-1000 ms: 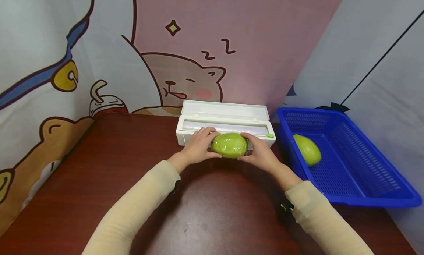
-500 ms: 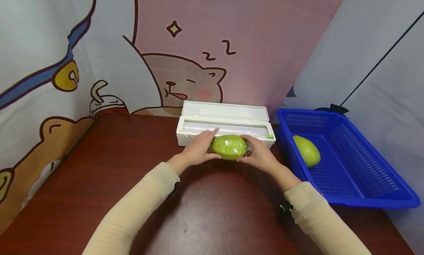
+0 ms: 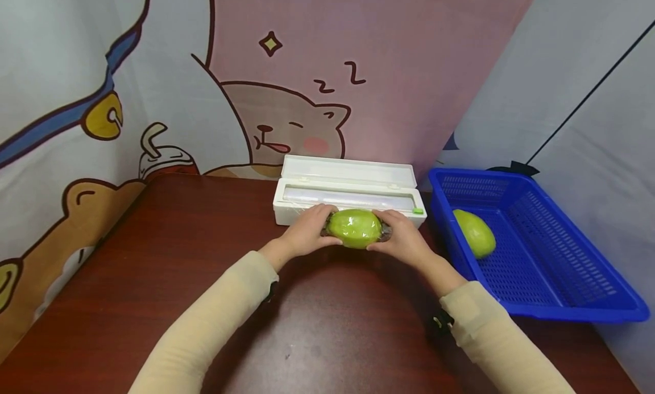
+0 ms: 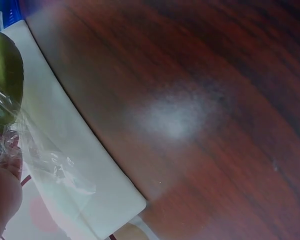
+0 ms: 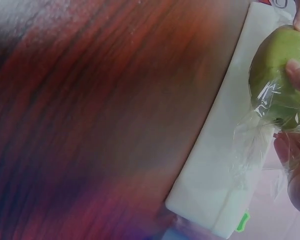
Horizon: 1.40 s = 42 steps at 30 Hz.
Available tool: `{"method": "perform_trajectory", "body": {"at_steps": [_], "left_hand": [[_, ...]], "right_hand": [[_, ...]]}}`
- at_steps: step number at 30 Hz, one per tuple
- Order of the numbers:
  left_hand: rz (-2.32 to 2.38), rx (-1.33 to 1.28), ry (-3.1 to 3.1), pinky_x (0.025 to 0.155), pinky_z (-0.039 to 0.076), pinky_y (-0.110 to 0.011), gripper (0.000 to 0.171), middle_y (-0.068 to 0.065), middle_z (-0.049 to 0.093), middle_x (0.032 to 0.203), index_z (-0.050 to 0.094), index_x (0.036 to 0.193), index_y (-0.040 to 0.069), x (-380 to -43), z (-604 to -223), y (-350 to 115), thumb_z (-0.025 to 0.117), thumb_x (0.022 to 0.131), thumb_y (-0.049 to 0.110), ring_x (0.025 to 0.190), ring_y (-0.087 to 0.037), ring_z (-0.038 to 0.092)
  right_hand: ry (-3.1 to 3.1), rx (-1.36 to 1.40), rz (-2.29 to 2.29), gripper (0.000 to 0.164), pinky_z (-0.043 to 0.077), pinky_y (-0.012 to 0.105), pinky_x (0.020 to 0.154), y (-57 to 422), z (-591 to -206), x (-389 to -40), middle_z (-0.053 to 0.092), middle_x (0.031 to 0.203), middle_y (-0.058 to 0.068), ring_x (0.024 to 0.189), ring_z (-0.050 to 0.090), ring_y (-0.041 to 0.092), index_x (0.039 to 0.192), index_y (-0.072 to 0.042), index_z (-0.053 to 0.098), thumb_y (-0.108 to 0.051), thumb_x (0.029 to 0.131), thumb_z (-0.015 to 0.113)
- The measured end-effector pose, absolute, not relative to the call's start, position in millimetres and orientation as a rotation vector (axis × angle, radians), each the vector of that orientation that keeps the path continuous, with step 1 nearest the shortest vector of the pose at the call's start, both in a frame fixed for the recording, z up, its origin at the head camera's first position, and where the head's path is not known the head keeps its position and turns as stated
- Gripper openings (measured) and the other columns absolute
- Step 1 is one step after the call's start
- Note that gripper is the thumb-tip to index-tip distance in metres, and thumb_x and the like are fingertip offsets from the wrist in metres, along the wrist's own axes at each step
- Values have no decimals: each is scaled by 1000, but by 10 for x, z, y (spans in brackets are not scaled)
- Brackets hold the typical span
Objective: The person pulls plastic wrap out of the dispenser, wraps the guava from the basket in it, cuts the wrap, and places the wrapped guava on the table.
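In the head view a glossy green oval fruit (image 3: 355, 228), covered in clear cling film, lies crosswise between both hands. My left hand (image 3: 309, 232) holds its left end, thumb below and fingers above. My right hand (image 3: 402, 236) grips the right end in the same way, with bunched film beside it. Loose cling film (image 4: 65, 172) trails from the fruit in the left wrist view. Just behind the fruit stands a white cling film dispenser (image 3: 286, 214), its lid raised and a roll inside. The right wrist view shows a thumb (image 5: 297, 75) against the fruit.
A blue plastic basket (image 3: 537, 272) stands on the right of the brown table (image 3: 215, 229), with a second green fruit (image 3: 475, 233) in it. A green slider (image 3: 418, 211) sits at the dispenser's right end. A printed cloth (image 3: 399, 70) hangs behind.
The fruit has dropped slightly in the head view. Half a second ago the left fingers reached up over its top left; now they are lower and more curled at that end.
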State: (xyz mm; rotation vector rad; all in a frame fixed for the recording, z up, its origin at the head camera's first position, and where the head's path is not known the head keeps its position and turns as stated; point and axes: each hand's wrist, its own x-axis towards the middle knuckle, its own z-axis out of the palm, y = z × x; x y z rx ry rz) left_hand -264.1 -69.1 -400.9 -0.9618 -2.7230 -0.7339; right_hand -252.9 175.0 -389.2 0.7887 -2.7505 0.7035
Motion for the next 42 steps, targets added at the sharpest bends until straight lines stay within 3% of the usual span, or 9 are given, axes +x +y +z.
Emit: {"method": "perform_trajectory", "body": {"at_steps": [7,21,27,42], "left_hand": [[-725,-953,-2762,98,44,-36,62,-9,58,115,48,123,6,-2649,-4010,-683,74,78,40,109,-22,55],[-686,-852,-2900,105,39,-37,67,-10,56,127,45,133,6,-2608,-4009,-662,67,83,44,120,-25,52],[-609,-817,-2961,108,36,-36,69,-8,53,132,42,136,8,-2605,-4018,-642,63,85,48,125,-23,48],[-512,-800,-2960,104,39,-39,63,-6,57,129,47,131,11,-2601,-4034,-612,61,85,50,121,-24,50]], "right_hand": [[-2794,731,747,73,51,46,86,1752,-3894,-2534,63,112,20,98,61,32,120,0,52,-25,62,88],[-2834,766,828,70,54,42,81,1755,-3914,-2597,65,112,19,94,65,28,121,3,58,-24,63,87],[-2832,809,867,68,54,41,81,1775,-3949,-2625,66,111,15,94,64,25,122,-1,59,-23,63,86],[-2871,853,871,62,51,36,81,1792,-4004,-2684,68,107,9,90,60,18,119,-5,62,-27,66,85]]}}
